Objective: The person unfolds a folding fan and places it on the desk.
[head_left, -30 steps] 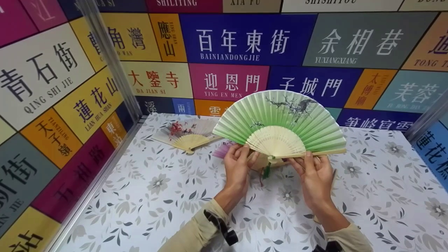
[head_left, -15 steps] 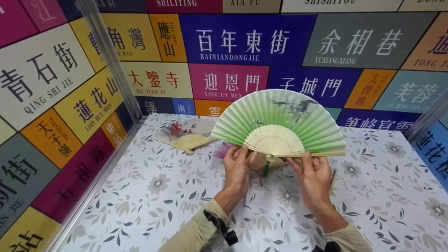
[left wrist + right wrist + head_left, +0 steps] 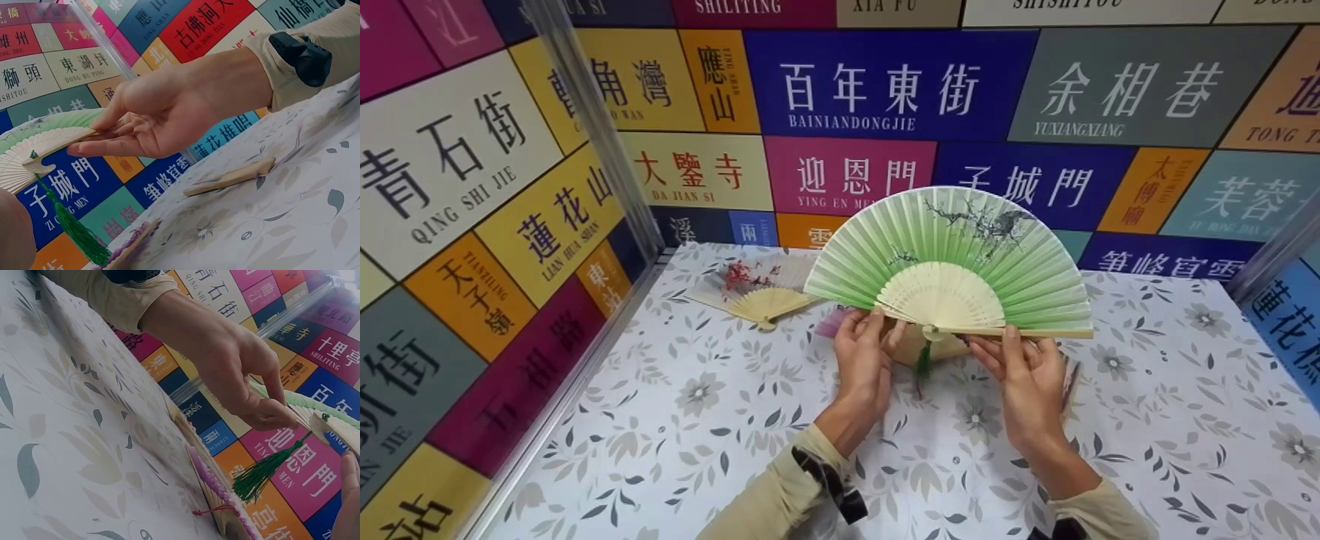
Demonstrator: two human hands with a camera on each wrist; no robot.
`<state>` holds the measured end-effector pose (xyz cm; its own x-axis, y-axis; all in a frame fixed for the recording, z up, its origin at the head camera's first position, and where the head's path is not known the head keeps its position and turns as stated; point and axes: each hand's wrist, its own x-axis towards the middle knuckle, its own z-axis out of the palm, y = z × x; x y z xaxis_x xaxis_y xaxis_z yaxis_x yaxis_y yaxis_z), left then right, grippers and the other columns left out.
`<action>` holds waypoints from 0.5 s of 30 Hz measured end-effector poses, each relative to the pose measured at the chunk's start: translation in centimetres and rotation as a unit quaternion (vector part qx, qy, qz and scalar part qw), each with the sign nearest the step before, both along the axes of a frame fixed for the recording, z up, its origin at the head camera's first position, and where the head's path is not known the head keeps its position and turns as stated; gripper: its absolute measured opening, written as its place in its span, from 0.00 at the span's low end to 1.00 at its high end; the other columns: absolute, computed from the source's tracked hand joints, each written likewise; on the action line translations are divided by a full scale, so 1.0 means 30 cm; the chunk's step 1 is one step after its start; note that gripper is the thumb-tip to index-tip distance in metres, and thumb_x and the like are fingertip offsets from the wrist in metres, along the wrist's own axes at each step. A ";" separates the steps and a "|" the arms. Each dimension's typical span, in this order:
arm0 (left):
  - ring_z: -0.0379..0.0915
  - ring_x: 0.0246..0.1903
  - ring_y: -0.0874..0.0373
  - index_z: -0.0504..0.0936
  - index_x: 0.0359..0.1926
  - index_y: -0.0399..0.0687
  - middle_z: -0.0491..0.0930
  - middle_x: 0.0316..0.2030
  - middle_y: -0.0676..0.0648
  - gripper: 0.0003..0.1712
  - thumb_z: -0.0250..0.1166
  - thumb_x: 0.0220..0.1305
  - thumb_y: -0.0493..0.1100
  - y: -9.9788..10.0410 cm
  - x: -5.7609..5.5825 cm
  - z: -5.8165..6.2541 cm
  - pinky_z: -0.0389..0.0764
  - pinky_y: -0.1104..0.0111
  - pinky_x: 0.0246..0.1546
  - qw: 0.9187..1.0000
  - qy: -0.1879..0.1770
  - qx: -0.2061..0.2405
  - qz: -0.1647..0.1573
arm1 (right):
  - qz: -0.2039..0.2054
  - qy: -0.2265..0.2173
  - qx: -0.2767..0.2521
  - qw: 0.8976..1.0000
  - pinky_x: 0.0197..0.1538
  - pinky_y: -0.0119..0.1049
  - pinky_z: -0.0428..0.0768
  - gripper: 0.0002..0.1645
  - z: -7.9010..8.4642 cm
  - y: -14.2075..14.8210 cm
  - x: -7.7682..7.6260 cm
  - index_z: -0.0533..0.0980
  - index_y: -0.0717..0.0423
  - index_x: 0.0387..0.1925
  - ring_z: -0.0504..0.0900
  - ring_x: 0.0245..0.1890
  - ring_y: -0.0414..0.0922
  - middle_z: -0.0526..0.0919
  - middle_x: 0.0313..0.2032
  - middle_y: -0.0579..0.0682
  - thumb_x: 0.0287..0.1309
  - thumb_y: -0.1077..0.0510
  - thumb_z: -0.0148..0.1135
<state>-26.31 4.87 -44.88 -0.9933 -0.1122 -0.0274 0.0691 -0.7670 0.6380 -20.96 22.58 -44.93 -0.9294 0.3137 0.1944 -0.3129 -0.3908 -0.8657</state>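
A green-and-white folding fan [image 3: 1020,270] with a dark branch print is spread wide and held up above the table. My left hand [image 3: 861,364] pinches its left outer rib between thumb and fingers. On the other side, my right hand [image 3: 1030,382] grips the right outer rib, thumb in front and fingers behind, also seen in the left wrist view. A green tassel [image 3: 924,360] dangles from the fan's pivot between the hands. Behind them, a purple fan [image 3: 831,322] lies on the table, partly hidden by the green one.
Left of the hands, a spread grey fan [image 3: 769,304] with red blossoms lies on the floral-patterned tablecloth [image 3: 705,450]. A folded fan [image 3: 230,177] rests on the cloth by my right hand. Walls with coloured street-name panels [image 3: 885,82] stand behind and at the left.
The green fan and both hands have shifted slightly left, and the fan's top edge sits a little higher. The fan has stayed spread, and both grips are kept.
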 end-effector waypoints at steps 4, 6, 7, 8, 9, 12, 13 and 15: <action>0.81 0.52 0.50 0.69 0.56 0.33 0.78 0.53 0.37 0.13 0.55 0.74 0.33 -0.006 0.001 0.003 0.84 0.62 0.60 1.000 0.004 0.017 -0.001 | 0.025 0.003 -0.021 0.999 0.57 0.43 0.85 0.26 0.000 0.004 0.000 0.62 0.66 0.63 0.88 0.48 0.55 0.84 0.50 0.65 0.73 0.56 0.54; 0.81 0.53 0.50 0.68 0.56 0.34 0.78 0.54 0.37 0.13 0.54 0.75 0.34 -0.008 0.002 0.003 0.84 0.63 0.60 1.000 0.006 0.017 -0.001 | 0.041 0.007 -0.038 0.998 0.58 0.43 0.84 0.26 0.002 0.006 0.000 0.61 0.66 0.64 0.88 0.48 0.56 0.84 0.50 0.66 0.72 0.58 0.55; 0.81 0.53 0.50 0.68 0.55 0.34 0.78 0.54 0.37 0.12 0.53 0.75 0.34 -0.009 0.001 0.003 0.84 0.63 0.60 1.000 0.006 0.017 -0.001 | 0.047 0.010 -0.046 0.998 0.59 0.43 0.83 0.27 0.003 0.007 0.001 0.60 0.67 0.64 0.88 0.49 0.56 0.84 0.50 0.66 0.72 0.58 0.55; 0.81 0.52 0.50 0.68 0.55 0.34 0.78 0.53 0.37 0.11 0.53 0.76 0.34 -0.011 0.001 0.003 0.84 0.63 0.60 1.000 0.006 0.015 0.000 | 0.053 0.013 -0.053 0.997 0.59 0.43 0.83 0.27 0.004 0.009 0.001 0.60 0.67 0.64 0.88 0.49 0.56 0.84 0.51 0.66 0.72 0.59 0.56; 0.81 0.52 0.51 0.68 0.54 0.34 0.78 0.53 0.37 0.11 0.53 0.76 0.34 -0.012 0.001 0.003 0.84 0.63 0.60 1.000 0.007 0.012 0.001 | 0.059 0.015 -0.057 0.997 0.60 0.43 0.82 0.28 0.005 0.009 0.002 0.59 0.67 0.65 0.87 0.50 0.57 0.83 0.52 0.66 0.71 0.60 0.56; 0.81 0.53 0.50 0.67 0.53 0.35 0.78 0.52 0.37 0.10 0.52 0.76 0.34 -0.019 -0.003 0.005 0.84 0.62 0.59 1.000 0.007 0.007 0.004 | 0.073 0.023 -0.060 0.995 0.61 0.44 0.81 0.29 0.009 0.009 0.003 0.59 0.69 0.66 0.87 0.51 0.58 0.82 0.54 0.68 0.71 0.61 0.56; 0.81 0.52 0.50 0.67 0.53 0.35 0.78 0.51 0.37 0.09 0.53 0.76 0.34 -0.022 -0.006 0.006 0.84 0.62 0.59 1.000 0.004 0.008 0.007 | 0.077 0.025 -0.058 0.995 0.61 0.44 0.81 0.29 0.010 0.008 0.003 0.59 0.69 0.67 0.86 0.51 0.58 0.82 0.55 0.68 0.71 0.61 0.56; 0.81 0.52 0.50 0.67 0.53 0.35 0.79 0.50 0.38 0.09 0.53 0.76 0.34 -0.028 -0.009 0.009 0.85 0.63 0.58 1.000 -0.001 0.009 0.011 | 0.085 0.029 -0.054 0.995 0.61 0.45 0.81 0.30 0.012 0.005 0.001 0.59 0.70 0.67 0.86 0.52 0.59 0.81 0.55 0.68 0.71 0.62 0.56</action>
